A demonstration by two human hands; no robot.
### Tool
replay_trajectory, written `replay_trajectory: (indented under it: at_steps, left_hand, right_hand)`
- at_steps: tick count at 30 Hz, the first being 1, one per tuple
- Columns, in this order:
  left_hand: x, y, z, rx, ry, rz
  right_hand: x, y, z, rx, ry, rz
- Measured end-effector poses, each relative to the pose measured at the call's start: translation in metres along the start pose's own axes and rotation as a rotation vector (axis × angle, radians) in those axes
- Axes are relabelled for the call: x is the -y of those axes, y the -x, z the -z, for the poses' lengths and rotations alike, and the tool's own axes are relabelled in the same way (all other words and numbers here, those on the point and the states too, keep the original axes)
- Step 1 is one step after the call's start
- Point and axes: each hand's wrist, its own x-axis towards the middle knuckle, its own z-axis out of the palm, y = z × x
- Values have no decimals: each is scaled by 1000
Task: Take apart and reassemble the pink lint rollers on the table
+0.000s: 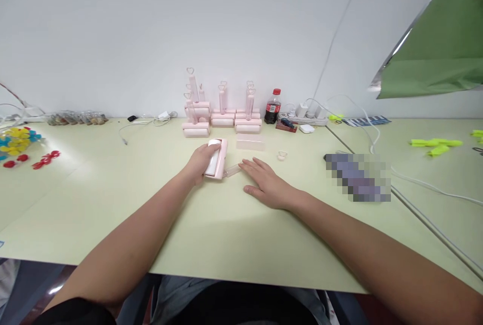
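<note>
My left hand (199,163) is wrapped round the pink head of a lint roller (218,160), thumb over its white roll. A clear pinkish handle (232,169) extends from the head toward my right hand (266,184). That hand lies low over the table with its fingers stretched out and the thumb apart. Its fingertips are at the handle's far end; whether they touch it I cannot tell. Beyond lies a translucent pink cover (250,142). A small heart-shaped end piece (282,155) rests to the right.
Several assembled lint rollers (222,119) stand at the wall, heart-topped handles upright. Right of them are a cola bottle (272,108), a power strip (319,120) and a screwdriver (287,123). A blurred-out object (356,176) lies right; colourful pieces (17,141) lie far left.
</note>
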Motion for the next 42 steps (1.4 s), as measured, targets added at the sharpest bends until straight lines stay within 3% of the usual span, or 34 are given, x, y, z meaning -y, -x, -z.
replay_trajectory:
  at_steps: [6, 12, 15, 20, 24, 42]
  left_hand:
    - [4, -1, 3, 156, -28, 79]
    - [2, 5, 3, 304, 34, 95]
    - [2, 6, 4, 315, 64, 88]
    - [-1, 9, 3, 361, 96, 33]
    - [-3, 12, 1, 378, 108, 8]
    - [-4, 20, -7, 361, 115, -27]
  right_hand:
    - [6, 2, 4, -154, 73, 45]
    - [6, 0, 3, -88, 68, 82]
    - [5, 2, 6, -83, 35, 46]
    - [4, 13, 15, -254, -194, 56]
    - [10, 21, 19, -347, -244, 93]
    - [16, 23, 19, -437, -212, 109]
